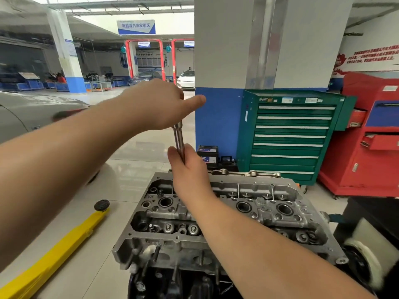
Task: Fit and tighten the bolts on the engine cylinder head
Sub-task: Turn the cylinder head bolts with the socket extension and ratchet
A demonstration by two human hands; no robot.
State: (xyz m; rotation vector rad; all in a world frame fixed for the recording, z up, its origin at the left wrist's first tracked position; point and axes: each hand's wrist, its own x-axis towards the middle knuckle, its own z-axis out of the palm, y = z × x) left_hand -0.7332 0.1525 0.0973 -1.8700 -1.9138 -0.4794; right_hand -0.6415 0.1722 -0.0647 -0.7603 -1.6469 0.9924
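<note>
Cylinder head [226,214] occupies lower centre of frame. Right hand [190,171] grips the lower shaft of an upright socket extension [179,140]; left hand [159,104] closes over its top end.

Left hand [159,104] high, right hand [190,169] below — both gripping.

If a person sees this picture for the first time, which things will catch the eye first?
Both hands on a steel socket extension at centre: the left hand grips its top, the right hand holds it lower. Below lies the grey cylinder head; a green tool cabinet stands behind, to the right.
</note>
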